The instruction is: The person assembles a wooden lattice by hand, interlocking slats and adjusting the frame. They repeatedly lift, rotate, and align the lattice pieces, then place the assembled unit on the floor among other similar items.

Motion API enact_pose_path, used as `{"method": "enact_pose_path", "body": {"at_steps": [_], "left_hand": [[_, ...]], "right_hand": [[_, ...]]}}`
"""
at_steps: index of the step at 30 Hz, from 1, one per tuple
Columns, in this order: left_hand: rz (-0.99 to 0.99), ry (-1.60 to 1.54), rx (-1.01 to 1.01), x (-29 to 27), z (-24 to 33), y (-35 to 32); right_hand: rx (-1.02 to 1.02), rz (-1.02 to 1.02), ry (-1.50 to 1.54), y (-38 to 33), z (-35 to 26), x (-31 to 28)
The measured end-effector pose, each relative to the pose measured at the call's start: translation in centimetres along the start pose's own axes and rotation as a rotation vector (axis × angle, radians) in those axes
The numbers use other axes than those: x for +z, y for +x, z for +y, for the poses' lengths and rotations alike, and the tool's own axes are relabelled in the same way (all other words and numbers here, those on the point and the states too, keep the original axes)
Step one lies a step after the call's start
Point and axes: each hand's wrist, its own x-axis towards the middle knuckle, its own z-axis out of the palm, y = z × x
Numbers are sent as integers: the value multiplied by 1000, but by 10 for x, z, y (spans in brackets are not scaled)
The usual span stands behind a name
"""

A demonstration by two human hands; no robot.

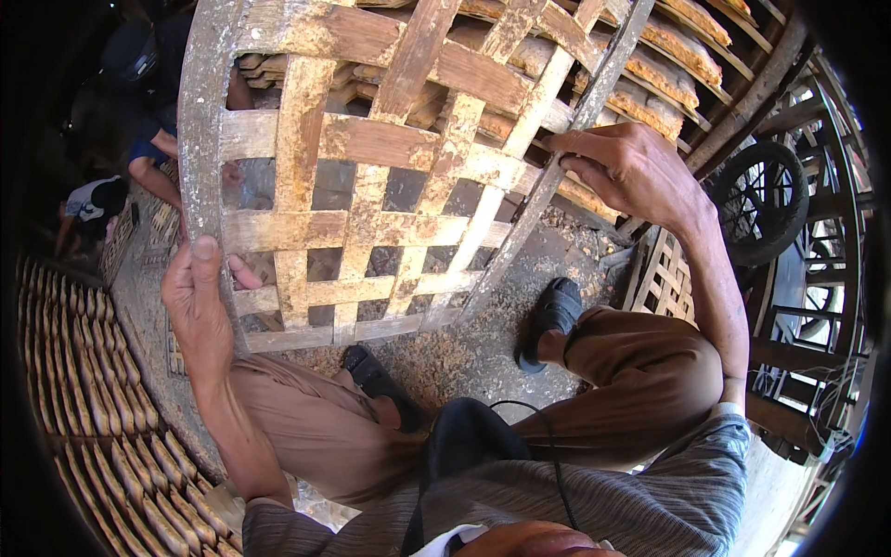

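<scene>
A woven bamboo tray (390, 148), an open lattice of wide strips in a wooden frame, is held up in front of my knees. Brown stains and crumbs mark its strips, and no slab lies on it. My left hand (200, 302) grips the frame's left edge near the lower corner, thumb on the near face and fingers behind. At the right edge, my right hand (631, 167) is closed round the frame, its fingertips partly hidden. Behind the tray, several stacked slabs with rough orange-brown edges (664, 79) rest on slatted racks, close to my right hand.
At left stand rows of thin brown slabs (93, 353) on edge. Another lattice tray (664, 278) leans beyond my right knee. A spoked wheel (761, 204) and wooden framework stand at right. Other people (93, 204) sit at the far left. Crumbs litter the floor (464, 371).
</scene>
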Motion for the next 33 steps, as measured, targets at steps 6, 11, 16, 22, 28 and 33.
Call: {"method": "enact_pose_path", "body": {"at_steps": [6,11,16,22,28,33], "left_hand": [[-42,138,41,-1,8,-1],[-36,58,26,3,1,-2],[-6,53,6,-2,0,1],[-36,-88,-46,6,-12,-2],[-617,-44,-266,19,2,3],[-289,-258,-230,25,-7,19]], "right_hand": [[19,-4,390,2,12,20],[149,86,501,-3,4,24],[663,624,777,0,-4,7],[557,714,1191,6,34,-5],[565,932,1380,12,21,-6],[474,817,1218,29,-9,-6]]}}
